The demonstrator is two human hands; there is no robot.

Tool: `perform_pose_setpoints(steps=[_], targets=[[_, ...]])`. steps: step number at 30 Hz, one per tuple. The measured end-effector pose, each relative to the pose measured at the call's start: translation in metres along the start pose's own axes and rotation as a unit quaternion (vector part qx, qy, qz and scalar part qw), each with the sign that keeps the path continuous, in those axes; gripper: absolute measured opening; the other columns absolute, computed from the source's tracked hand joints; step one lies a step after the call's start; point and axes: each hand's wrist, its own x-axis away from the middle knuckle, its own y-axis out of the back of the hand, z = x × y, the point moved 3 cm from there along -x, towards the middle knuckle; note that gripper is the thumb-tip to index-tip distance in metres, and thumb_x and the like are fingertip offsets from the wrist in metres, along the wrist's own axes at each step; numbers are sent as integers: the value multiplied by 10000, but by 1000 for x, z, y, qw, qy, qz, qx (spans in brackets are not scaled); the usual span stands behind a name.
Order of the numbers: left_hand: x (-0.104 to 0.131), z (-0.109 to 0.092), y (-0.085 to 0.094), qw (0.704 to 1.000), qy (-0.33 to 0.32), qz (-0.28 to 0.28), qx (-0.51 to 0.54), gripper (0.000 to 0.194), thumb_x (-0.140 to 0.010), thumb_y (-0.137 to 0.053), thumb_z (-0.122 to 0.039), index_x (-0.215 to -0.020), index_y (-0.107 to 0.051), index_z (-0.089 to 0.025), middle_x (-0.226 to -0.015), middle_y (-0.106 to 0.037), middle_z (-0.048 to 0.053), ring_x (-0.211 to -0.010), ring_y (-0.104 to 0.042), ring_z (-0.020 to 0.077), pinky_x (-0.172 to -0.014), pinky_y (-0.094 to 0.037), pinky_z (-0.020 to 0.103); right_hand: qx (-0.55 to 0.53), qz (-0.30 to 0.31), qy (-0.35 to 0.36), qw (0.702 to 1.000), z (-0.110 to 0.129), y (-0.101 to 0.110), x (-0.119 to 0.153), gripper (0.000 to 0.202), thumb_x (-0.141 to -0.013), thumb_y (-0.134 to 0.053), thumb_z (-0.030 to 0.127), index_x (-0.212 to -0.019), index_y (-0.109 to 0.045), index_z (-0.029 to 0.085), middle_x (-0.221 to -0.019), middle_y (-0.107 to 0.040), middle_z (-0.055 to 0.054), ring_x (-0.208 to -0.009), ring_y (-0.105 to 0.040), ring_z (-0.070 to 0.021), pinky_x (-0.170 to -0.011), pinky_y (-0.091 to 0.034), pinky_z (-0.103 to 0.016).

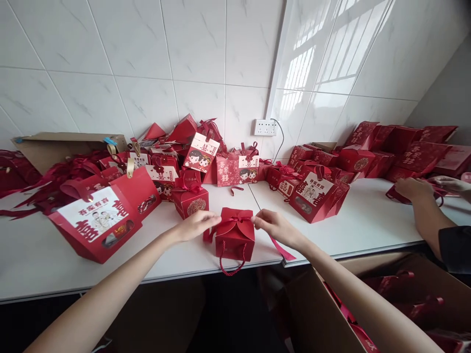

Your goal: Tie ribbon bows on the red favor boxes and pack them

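Observation:
A small red gift box (234, 245) stands near the table's front edge, its petal-shaped top flaps folded in. A red ribbon (238, 219) runs across the top, with a loose tail trailing on the table at the right. My left hand (198, 224) pinches the ribbon at the box's left side. On the opposite side my right hand (276, 226) is closed on the ribbon too. A twisted red cord handle (233, 272) hangs down the box's front, over the table edge. Just behind my left hand sits another red box (190, 200) with a bow and a gold emblem.
Large printed gift boxes (97, 220) stand at left, another (312, 198) at right. Piled red boxes line the tiled wall under a power strip (265, 128). At far right a co-worker's hands (415, 189) handle a red box. Below the table is an open carton (320, 314).

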Motion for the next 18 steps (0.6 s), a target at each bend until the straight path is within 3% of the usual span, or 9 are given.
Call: perform_pose_setpoints(steps=[5, 9, 13, 18], targets=[[-1, 5, -2, 993, 13, 79, 81, 435, -778, -545, -511, -547, -377, -182, -569, -302, -53, -526, -271, 96, -518, -222, 238, -54, 40, 8, 998, -8, -1, -6, 436, -827, -464, 535, -712, -646, 157, -756, -698, -58, -745, -636, -179, -731, -475, -308], [-1, 7, -2, 986, 20, 115, 116, 420, -773, -574, -490, -549, -412, -174, -553, -364, -50, -516, -314, 86, -520, -249, 234, -122, 67, -16, 990, -10, 3, -6, 470, -791, -491, 576, -662, -650, 153, -707, -703, -59, -724, -665, -185, -743, -504, -317], [3, 12, -3, 973, 72, 155, 154, 358, -758, -606, -484, -624, -487, -174, -498, -478, -35, -430, -374, 82, -446, -210, 225, -105, 70, -44, 991, -13, 5, -5, 397, -733, -592, 543, -657, -640, 157, -631, -671, -33, -681, -662, -182, -664, -499, -293], [11, 18, -3, 967, 86, 166, 175, 359, -769, -602, -474, -597, -506, -173, -405, -479, -32, -371, -368, 76, -430, -214, 232, -107, 64, -66, 990, -17, 10, -3, 336, -664, -685, 497, -660, -654, 162, -611, -658, -15, -606, -607, -138, -600, -452, -252]])
